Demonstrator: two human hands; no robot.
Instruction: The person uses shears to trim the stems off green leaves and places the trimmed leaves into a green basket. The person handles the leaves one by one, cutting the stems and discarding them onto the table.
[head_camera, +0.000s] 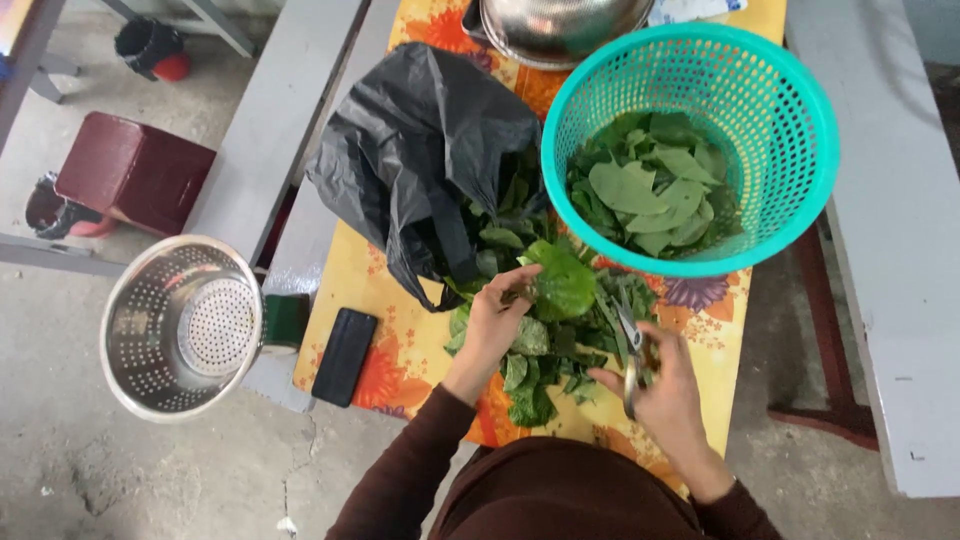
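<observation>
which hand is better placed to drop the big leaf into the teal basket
Left. The left hand already pinches the big leaf, just below the teal basket. The right hand is busy holding scissors.

head view | looks straight down | close above table

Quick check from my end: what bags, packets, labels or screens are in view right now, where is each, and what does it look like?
Black plastic bag: on the table's upper left, crumpled, open toward the loose leaves.
Black phone: flat slab near the table's left edge, left of the left hand; screen dark.
White packet: at the top edge beside the steel bowl, mostly cut off.
No signs visible.
</observation>
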